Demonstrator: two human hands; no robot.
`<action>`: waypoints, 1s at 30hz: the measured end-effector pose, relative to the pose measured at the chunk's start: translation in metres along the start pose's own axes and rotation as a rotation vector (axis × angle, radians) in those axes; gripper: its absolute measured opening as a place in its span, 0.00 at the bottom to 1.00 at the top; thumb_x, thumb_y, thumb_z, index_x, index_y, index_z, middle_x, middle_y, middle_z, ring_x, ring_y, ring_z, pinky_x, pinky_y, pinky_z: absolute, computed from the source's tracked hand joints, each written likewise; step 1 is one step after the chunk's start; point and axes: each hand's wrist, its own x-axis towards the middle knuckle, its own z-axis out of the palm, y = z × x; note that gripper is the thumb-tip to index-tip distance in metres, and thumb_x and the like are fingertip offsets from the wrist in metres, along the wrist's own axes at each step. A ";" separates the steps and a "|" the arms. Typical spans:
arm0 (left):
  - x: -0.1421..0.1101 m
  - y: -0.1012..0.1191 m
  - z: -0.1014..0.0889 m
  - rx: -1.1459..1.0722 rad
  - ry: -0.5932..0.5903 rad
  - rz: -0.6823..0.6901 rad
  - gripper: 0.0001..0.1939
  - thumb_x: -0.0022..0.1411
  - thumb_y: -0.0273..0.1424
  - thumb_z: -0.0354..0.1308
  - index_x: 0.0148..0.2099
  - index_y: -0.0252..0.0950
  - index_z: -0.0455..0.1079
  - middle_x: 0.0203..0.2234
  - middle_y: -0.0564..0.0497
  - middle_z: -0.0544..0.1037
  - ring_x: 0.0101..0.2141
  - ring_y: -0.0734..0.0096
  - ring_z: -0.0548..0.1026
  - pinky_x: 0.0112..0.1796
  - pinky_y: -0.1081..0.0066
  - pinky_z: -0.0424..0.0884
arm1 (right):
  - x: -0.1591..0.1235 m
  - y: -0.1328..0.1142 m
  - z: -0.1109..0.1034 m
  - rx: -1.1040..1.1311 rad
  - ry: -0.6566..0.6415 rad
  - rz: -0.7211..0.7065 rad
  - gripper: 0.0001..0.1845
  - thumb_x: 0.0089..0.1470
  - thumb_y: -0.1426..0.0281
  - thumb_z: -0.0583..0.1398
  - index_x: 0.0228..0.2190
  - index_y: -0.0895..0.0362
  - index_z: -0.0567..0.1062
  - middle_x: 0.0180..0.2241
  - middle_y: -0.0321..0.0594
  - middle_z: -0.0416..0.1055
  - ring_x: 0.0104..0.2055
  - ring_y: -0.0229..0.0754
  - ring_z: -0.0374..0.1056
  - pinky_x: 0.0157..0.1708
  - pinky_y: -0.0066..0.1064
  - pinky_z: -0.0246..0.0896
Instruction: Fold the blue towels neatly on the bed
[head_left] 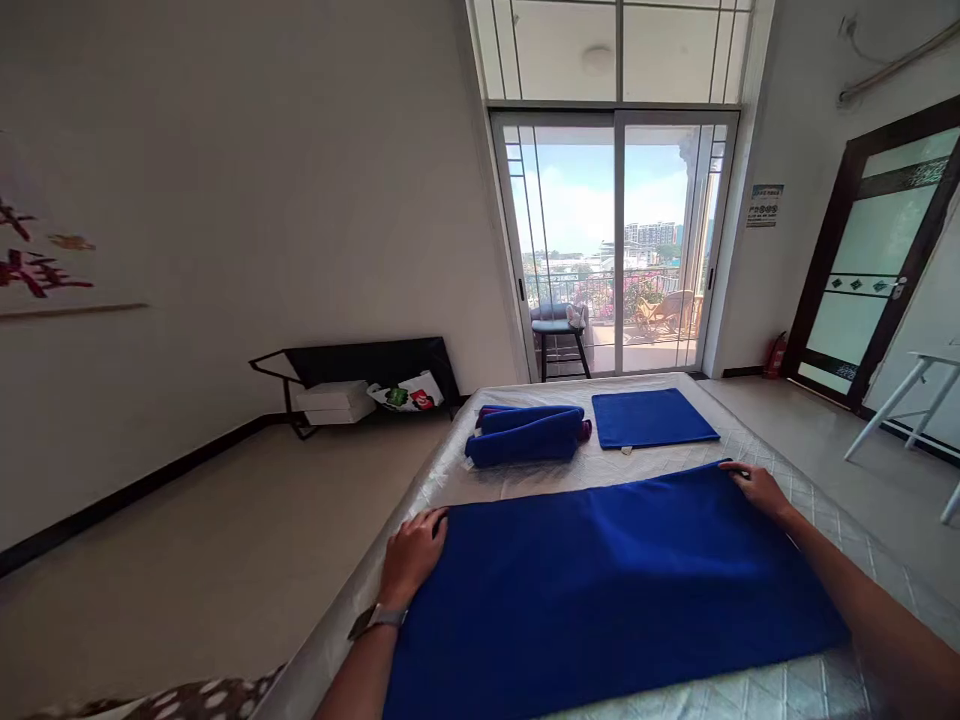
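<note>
A large blue cloth (600, 590) lies spread over the near part of a white quilted mattress (442, 480). My left hand (414, 552) grips its far left corner, fingers curled over the edge. At the far right corner, my right hand (757, 490) pinches the cloth between thumb and fingers, and the edge rises slightly there. Beyond it, several blue rolled cloths (525, 440) with some dark red showing lie side by side at the left. A smaller folded blue cloth (652, 417) rests flat to their right, with a pale tag at its near edge.
On the floor left of the mattress stands a low black frame (367, 362) with white boxes (334, 402) and a printed bag (409, 393). Sliding glass doors (616, 250) face a balcony. A white-legged table (892, 405) and a fire extinguisher (775, 356) stand at the right.
</note>
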 end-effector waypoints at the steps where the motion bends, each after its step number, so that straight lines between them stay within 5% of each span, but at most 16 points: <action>1: 0.000 -0.002 0.004 0.017 0.013 0.013 0.25 0.70 0.36 0.41 0.58 0.39 0.75 0.57 0.46 0.77 0.54 0.54 0.74 0.51 0.59 0.71 | 0.002 0.006 0.002 0.014 0.015 -0.005 0.21 0.57 0.67 0.53 0.43 0.53 0.83 0.40 0.40 0.82 0.41 0.48 0.78 0.43 0.35 0.70; 8: 0.003 -0.009 0.014 0.093 0.010 0.059 0.26 0.72 0.35 0.40 0.61 0.36 0.72 0.60 0.45 0.74 0.60 0.54 0.69 0.58 0.57 0.66 | 0.001 0.017 0.015 -0.204 0.098 -0.045 0.21 0.56 0.69 0.52 0.42 0.50 0.83 0.48 0.40 0.79 0.51 0.49 0.73 0.52 0.38 0.67; 15: 0.006 -0.008 0.018 0.076 0.014 0.048 0.26 0.72 0.34 0.39 0.62 0.31 0.70 0.61 0.43 0.72 0.63 0.55 0.65 0.63 0.57 0.60 | -0.013 -0.016 0.013 -0.597 0.125 0.066 0.24 0.60 0.73 0.49 0.51 0.57 0.79 0.57 0.51 0.73 0.54 0.57 0.70 0.49 0.46 0.68; 19: 0.010 -0.002 0.023 -0.011 -0.021 0.169 0.26 0.73 0.37 0.39 0.63 0.35 0.69 0.63 0.46 0.70 0.65 0.59 0.64 0.65 0.59 0.56 | -0.022 -0.072 0.033 -0.565 0.136 -0.133 0.24 0.62 0.73 0.50 0.52 0.56 0.79 0.59 0.49 0.71 0.59 0.53 0.67 0.56 0.44 0.63; 25: 0.007 0.002 0.035 -0.051 -0.149 0.183 0.28 0.74 0.42 0.40 0.70 0.38 0.59 0.68 0.44 0.62 0.68 0.56 0.57 0.66 0.55 0.54 | -0.058 -0.191 0.120 -0.342 -0.177 -0.524 0.26 0.68 0.62 0.49 0.61 0.55 0.71 0.64 0.45 0.65 0.66 0.48 0.59 0.66 0.41 0.51; 30: 0.008 -0.002 0.037 -0.019 -0.206 0.160 0.29 0.74 0.41 0.38 0.72 0.37 0.55 0.70 0.43 0.57 0.69 0.57 0.54 0.67 0.54 0.51 | -0.078 -0.234 0.176 -0.295 -0.369 -0.524 0.32 0.69 0.54 0.45 0.67 0.53 0.59 0.70 0.42 0.53 0.72 0.48 0.44 0.69 0.45 0.39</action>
